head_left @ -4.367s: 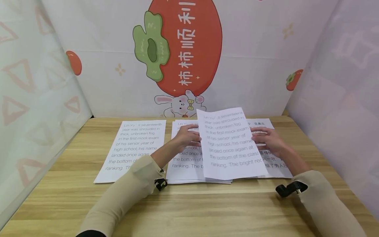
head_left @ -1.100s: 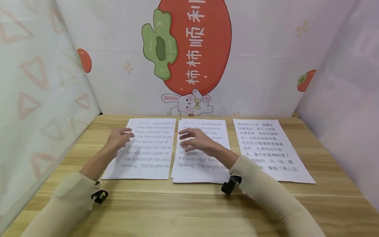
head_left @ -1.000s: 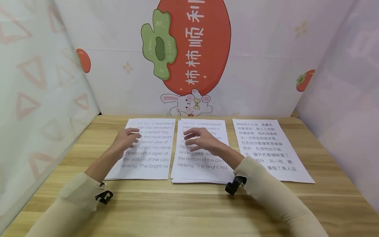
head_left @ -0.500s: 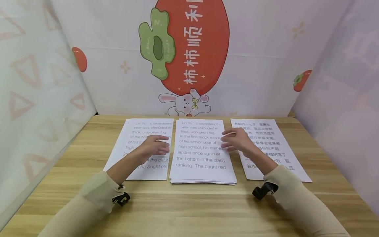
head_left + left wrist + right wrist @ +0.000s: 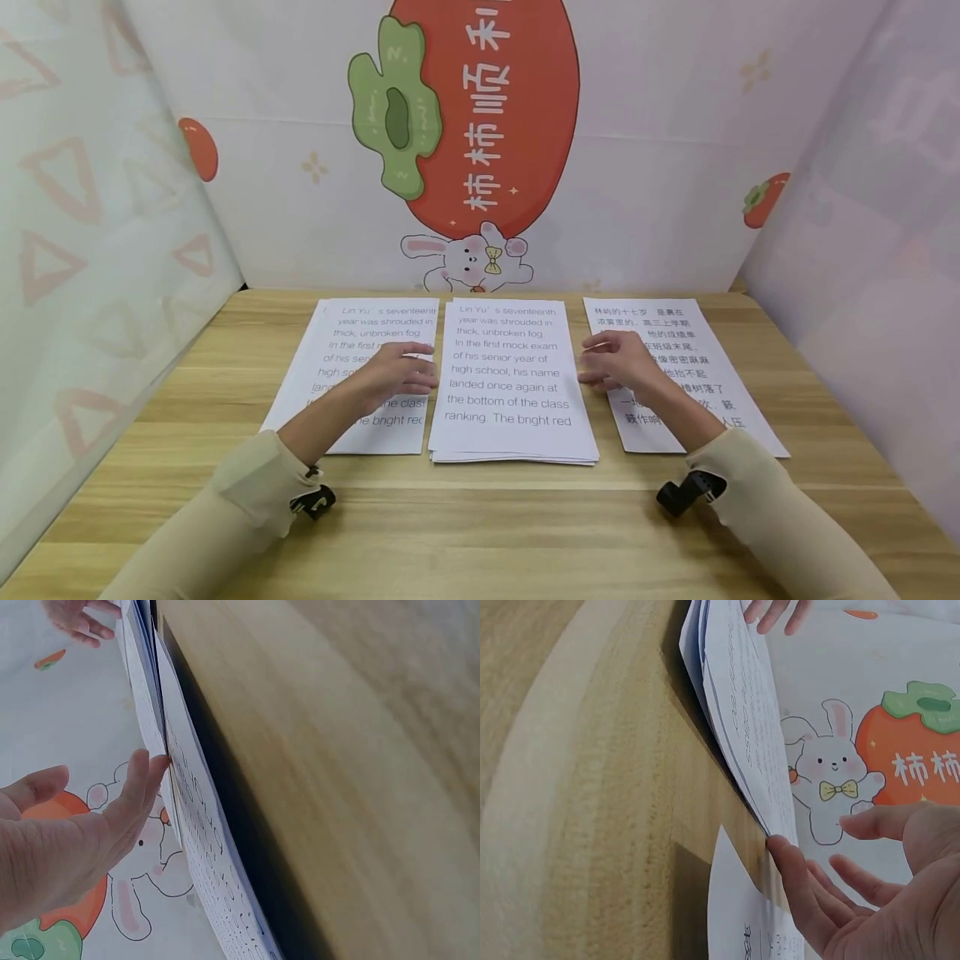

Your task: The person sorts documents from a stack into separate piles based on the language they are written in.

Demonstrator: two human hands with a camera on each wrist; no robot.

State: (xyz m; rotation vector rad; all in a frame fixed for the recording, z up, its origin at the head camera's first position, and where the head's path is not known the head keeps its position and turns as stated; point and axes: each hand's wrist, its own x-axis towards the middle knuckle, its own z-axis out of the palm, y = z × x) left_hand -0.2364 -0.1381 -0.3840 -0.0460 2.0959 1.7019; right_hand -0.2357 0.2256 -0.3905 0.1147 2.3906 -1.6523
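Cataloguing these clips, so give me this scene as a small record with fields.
Left: overlapping white paper sheets, English print
Middle: uneven white paper stack, English print
Right: white paper sheet, Chinese print
Left hand: relaxed, at the stack's left edge
Right hand: relaxed, at the stack's right edge
Surface: light-brown striped wooden table
Backdrop: white, printed with a red persimmon and a rabbit

Near the middle of the table's (image 5: 480,533) far edge, the middle stack (image 5: 513,375) reads "Lin Yu's seventeenth year was shrouded in thick, unbroken fog" and ends "ranking. The bright red". Toward the far left corner, the left sheets (image 5: 360,329) show the same opening, partly covered. Toward the far right corner, the right sheet (image 5: 682,346) bears Chinese, beginning 林屿的十七岁. The backdrop's (image 5: 645,208) red persimmon (image 5: 532,108) carries 柿柿顺利 sideways in white, the last character cut off.
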